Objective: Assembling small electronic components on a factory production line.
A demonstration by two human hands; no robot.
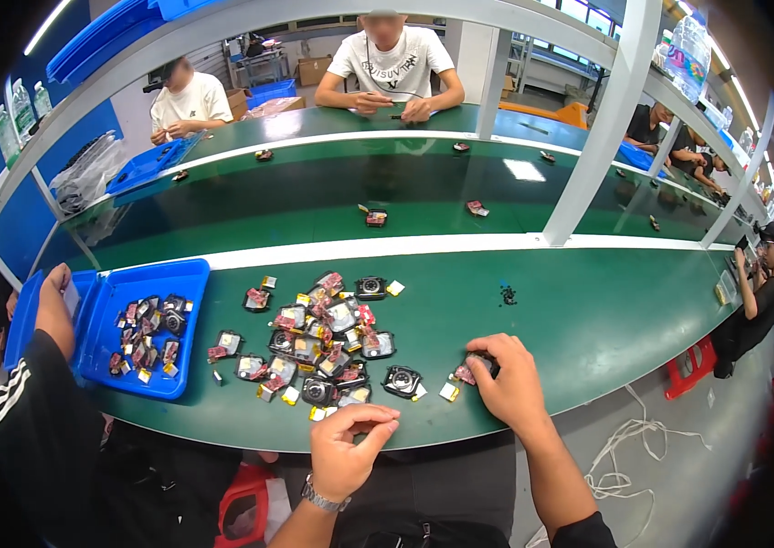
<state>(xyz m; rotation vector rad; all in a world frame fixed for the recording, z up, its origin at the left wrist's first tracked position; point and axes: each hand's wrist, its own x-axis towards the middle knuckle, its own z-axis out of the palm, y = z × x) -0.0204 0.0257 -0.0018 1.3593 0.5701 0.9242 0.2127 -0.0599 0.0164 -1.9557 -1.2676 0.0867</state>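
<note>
My right hand (508, 382) is closed around a small black device housing (481, 359) on the green bench. Part of its reddish circuit board (465, 374) shows beside my fingers, and a yellow-and-white battery piece (449, 392) lies next to it. My left hand (350, 446) hovers at the bench's near edge, thumb and fingertips pinched together; whatever they hold, if anything, is too small to make out. Just beyond it spreads a pile of similar opened housings (314, 338) with circuit boards and batteries. One black housing with a round face (402, 382) lies between my hands.
A blue tray (200, 301) with more device parts stands left, beside a neighbour's arm (53, 315). Small black bits (508, 295) lie farther back on the bench (588, 320). A white rail (341, 247) and post (602, 128) border a belt carrying scattered devices. Co-workers sit opposite.
</note>
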